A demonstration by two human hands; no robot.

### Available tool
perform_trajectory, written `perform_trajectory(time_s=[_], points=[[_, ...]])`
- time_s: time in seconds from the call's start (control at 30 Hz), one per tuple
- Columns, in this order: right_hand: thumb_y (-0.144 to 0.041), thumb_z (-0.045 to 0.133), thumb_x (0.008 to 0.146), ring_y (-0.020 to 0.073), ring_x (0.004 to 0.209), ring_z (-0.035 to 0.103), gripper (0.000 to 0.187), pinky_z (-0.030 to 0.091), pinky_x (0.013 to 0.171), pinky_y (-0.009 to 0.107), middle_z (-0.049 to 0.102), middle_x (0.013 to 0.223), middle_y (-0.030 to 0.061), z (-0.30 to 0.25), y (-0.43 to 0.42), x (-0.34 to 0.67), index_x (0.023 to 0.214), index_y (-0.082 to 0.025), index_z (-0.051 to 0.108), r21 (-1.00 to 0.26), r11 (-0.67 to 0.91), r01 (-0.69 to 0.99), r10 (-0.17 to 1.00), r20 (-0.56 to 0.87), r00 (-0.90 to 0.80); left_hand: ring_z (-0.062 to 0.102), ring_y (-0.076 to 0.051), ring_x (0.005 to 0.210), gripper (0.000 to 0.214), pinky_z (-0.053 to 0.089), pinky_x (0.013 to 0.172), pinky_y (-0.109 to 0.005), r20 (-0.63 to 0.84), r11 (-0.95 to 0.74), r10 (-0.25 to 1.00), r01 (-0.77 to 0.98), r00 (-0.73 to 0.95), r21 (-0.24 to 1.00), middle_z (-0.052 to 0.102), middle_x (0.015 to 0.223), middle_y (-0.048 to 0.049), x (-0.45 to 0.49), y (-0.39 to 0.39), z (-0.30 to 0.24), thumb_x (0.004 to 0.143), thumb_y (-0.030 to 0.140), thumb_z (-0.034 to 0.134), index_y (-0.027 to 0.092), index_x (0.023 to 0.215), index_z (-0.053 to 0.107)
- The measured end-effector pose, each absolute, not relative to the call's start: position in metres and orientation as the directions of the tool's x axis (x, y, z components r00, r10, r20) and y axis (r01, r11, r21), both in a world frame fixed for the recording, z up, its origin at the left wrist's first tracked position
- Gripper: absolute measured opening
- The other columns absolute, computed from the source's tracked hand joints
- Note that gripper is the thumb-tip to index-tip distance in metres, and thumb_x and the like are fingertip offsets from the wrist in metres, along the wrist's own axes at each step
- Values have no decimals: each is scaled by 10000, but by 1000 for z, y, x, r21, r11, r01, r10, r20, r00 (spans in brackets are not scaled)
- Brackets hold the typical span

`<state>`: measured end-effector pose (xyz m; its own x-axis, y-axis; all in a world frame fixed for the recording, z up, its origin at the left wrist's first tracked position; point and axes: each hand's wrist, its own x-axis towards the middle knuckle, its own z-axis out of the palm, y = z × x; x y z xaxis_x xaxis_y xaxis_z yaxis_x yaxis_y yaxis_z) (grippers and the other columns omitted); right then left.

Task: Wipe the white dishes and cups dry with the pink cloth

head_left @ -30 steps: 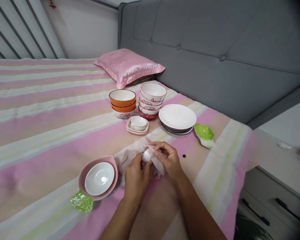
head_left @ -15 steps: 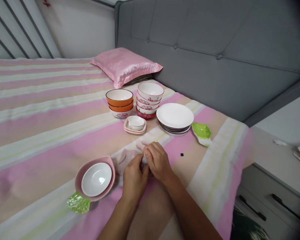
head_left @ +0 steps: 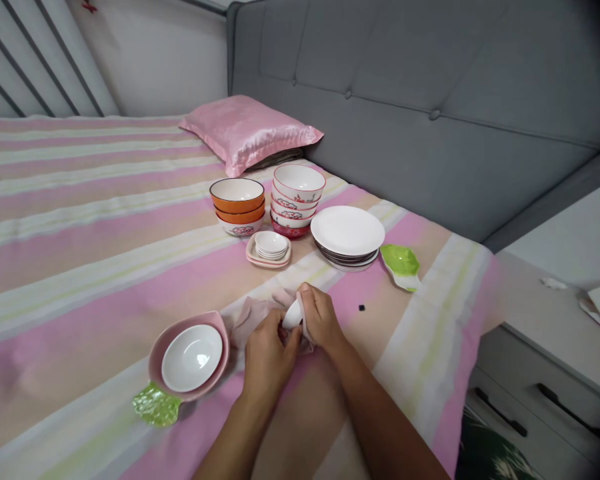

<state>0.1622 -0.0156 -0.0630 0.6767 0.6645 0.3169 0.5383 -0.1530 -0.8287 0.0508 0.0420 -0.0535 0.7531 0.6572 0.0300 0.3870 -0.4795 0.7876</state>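
Note:
Between my two hands is a small white dish [head_left: 293, 316], only partly visible. My left hand [head_left: 269, 347] pinches its near left edge. A pale pink cloth [head_left: 254, 316] is bunched around the dish, and my right hand [head_left: 323, 317] grips the cloth against the dish's right side. To the left, a white bowl [head_left: 193, 358] sits inside a pink dish [head_left: 156, 360] with a green leaf-shaped handle. Beyond my hands, several small white dishes [head_left: 271, 243] are stacked on pale pink square dishes [head_left: 269, 263].
Orange bowls [head_left: 237, 205] and red-rimmed patterned bowls [head_left: 298, 193] stand stacked farther back. A stack of plates [head_left: 349, 231] and a green leaf-shaped dish [head_left: 401, 263] are at right. A small black piece [head_left: 362, 308] lies on the striped bedspread. A pink pillow [head_left: 250, 130] rests near the headboard.
My right hand has turned and drawn the cloth to the right side, so more of the small white dish shows. My left hand has stayed nearly in place.

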Motion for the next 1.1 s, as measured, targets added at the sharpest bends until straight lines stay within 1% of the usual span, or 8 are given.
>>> perform_trajectory(time_s=[0.43,0.53,0.67,0.73,0.8,0.87,0.93,1.1], points=[[-303,253,928,121,516,396,339,287,520,240,393,543,-39,-63,-15,161,620,-217,365,-831,-185,525,662,289,691,519,-170,560,212,313,512,-261,-20,-470,751,556,660,685,570,603,3,51,40,-49,718,388,579,202,692,481],[-275,251,929,127,539,405,329,306,546,248,416,570,-25,-63,-18,158,625,-217,364,-784,-150,603,619,401,675,577,-201,694,214,395,592,-288,88,-510,741,472,666,719,643,778,-35,50,41,-51,724,352,590,194,865,555],[-246,260,932,150,621,440,319,326,610,272,470,624,9,-60,-24,154,652,-208,408,-652,-183,736,523,569,635,582,-215,797,280,437,676,-312,329,-685,617,282,714,672,647,865,-51,49,41,-56,738,252,582,199,1012,573],[-253,290,931,159,650,450,312,326,636,284,491,636,19,-57,-26,151,656,-204,429,-575,-203,792,551,602,578,573,-209,801,293,437,682,-306,407,-746,561,226,721,626,638,857,-49,49,41,-58,733,189,569,195,1026,571],[-289,342,921,165,670,460,296,324,657,292,514,647,26,-55,-27,148,661,-200,451,-500,-216,839,606,605,517,561,-208,784,192,427,669,-301,437,-777,544,233,717,584,622,805,-48,49,41,-59,732,155,550,184,920,580],[-329,384,911,169,683,468,291,319,667,295,529,653,32,-54,-26,147,666,-197,471,-432,-238,870,651,594,473,550,-211,757,33,412,636,-296,427,-782,559,280,711,557,597,731,-47,49,42,-58,744,162,534,184,759,554],[-344,393,912,167,678,469,310,308,666,294,529,641,31,-55,-24,146,651,-198,476,-382,-271,884,681,573,456,549,-212,741,59,397,605,-291,383,-763,588,332,712,555,584,701,-47,49,42,-58,753,174,524,189,696,527],[-308,359,930,154,649,473,360,289,657,286,534,608,24,-58,-20,148,609,-197,477,-391,-296,871,702,529,477,566,-215,757,75,398,615,-292,253,-672,668,419,700,611,615,761,-50,48,41,-57,750,196,530,184,804,581]])
